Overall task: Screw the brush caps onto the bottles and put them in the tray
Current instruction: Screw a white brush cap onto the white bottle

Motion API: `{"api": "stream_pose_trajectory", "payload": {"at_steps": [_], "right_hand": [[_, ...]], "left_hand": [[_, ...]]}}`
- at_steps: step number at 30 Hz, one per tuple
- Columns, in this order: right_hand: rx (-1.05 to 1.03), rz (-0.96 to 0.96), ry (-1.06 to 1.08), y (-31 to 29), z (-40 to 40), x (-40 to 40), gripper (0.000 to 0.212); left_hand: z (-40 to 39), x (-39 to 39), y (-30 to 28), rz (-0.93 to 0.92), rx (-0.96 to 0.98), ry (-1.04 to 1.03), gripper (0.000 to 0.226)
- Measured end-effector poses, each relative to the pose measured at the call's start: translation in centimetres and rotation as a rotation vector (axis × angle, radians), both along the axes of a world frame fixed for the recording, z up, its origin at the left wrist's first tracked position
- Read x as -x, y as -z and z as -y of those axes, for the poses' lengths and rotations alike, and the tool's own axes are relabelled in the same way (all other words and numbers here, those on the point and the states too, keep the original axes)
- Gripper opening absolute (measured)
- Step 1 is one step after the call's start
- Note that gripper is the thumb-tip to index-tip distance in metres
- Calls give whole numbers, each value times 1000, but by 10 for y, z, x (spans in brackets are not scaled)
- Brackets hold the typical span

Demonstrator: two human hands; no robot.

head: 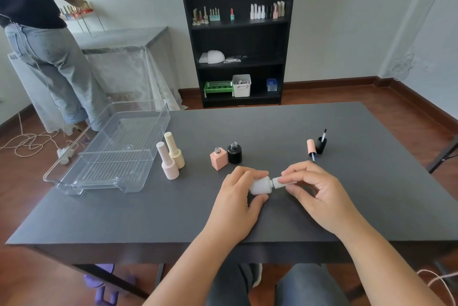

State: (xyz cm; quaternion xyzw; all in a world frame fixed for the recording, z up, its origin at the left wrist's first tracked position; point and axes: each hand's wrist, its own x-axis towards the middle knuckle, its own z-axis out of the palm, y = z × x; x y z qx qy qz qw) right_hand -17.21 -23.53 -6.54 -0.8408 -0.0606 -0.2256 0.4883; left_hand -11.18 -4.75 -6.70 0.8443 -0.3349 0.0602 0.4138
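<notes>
Bare forearms without sleeves, left hand (234, 203) and right hand (319, 194) ringless, dark grey trousers (304, 283) below.

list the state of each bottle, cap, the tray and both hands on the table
white bottle: on its side, left hand holds it
white cap: at its neck, right hand pinches it
pink bottle: uncapped
black bottle: uncapped
pink cap: loose
black cap: loose
two capped bottles: upright beside tray
tray: empty
</notes>
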Motion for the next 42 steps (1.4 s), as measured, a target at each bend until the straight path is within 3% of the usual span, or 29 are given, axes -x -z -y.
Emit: {"api": "stream_pose_trajectory", "payload": {"at_steps": [5,8,12,16,20,30,33,38,42], "right_hand": [[-2,35,33,1,0,0,25],[-34,-45,99,2,-4,0,5],[-46,-91,179,1,-5,-2,35],[-109,-48,80,-2,-6,-1,16],[76,31,40,-2,-5,0,26],[37,-113,147,2,-7,-1,13],[-47,-67,110,-1,-8,0,16],[175,78,54,-1,-7,1,25],[157,50,73,1,-6,0,18]], "left_hand": [[-1,1,-1,-20,-4,7,35],[-1,2,-3,-19,-16,31,34],[-1,2,-3,-1,19,30,35],[-1,1,-1,0,62,-18,34],[0,0,0,12,23,-23,34],[0,3,-2,27,-6,35,33],[-1,2,-2,14,17,15,33],[-1,2,-2,8,6,-4,34],[-1,2,-2,21,-22,0,33]]}}
